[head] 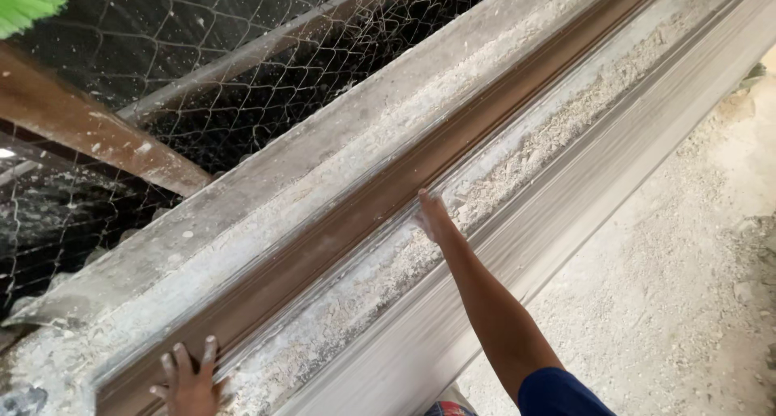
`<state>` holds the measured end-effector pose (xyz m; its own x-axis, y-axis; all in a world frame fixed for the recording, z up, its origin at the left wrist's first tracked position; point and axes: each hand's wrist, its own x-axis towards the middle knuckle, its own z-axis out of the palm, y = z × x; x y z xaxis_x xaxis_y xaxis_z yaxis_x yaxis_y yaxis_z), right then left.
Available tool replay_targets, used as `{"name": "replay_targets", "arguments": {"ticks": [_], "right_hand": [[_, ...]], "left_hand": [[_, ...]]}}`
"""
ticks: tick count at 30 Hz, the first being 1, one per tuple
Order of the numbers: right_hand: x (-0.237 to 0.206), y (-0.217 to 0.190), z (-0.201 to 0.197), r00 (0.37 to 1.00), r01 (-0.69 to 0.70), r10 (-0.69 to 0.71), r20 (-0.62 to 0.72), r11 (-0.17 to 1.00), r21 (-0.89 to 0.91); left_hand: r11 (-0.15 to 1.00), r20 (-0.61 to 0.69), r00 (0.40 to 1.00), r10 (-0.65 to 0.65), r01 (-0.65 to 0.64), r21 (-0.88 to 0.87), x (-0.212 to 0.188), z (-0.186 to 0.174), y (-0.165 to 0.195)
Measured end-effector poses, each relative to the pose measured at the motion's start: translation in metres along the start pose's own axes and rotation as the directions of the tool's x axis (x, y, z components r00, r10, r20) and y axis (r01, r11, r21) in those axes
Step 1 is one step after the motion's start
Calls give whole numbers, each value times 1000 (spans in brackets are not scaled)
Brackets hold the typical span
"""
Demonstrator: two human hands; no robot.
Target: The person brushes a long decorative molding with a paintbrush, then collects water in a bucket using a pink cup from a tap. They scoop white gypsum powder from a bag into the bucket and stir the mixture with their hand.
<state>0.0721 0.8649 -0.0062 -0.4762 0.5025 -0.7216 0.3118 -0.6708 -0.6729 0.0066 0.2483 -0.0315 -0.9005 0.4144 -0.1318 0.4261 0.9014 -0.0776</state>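
Your left hand (190,380) lies flat at the bottom edge of the view, fingers spread and dusted white, pressing on the near end of a long brown strip (380,194) that runs away from you toward the upper right. It grips nothing; the palm simply rests on the strip. Your right hand (432,215) reaches further up along the same run, arm stretched out from a blue sleeve (558,393), and its fingers touch the pale channel (517,153) just beside the strip, where a band of white crumbly plaster lies. That hand is seen edge-on and slightly blurred, so it looks open with the fingers held together, but you cannot be sure whether it pinches any of the crumbs. The strip sits sunk between two grey, dust-coated ledges (323,153), the whole length slanting across the view. On your right a smooth, ribbed pale moulding (582,214) runs alongside the channel, and beyond it the floor (687,278) is covered with white rubble and powder. To the left, wire mesh (202,52) hangs over a dark space, crossed by a spattered wooden beam (89,129), and a bit of green bristle (24,4) shows in the top corner.
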Motion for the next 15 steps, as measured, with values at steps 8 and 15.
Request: {"name": "replay_targets", "arguments": {"ticks": [8, 15], "right_hand": [[-32, 17, -4, 991, -125, 118, -60, 983, -134], [-22, -28, -39, 993, 113, -102, 56, 730, -674]], "left_hand": [[991, 35, 999, -27, 22, 132, -36, -33, 1], [996, -67, 998, 7, -13, -87, -27, -81, 7]]}}
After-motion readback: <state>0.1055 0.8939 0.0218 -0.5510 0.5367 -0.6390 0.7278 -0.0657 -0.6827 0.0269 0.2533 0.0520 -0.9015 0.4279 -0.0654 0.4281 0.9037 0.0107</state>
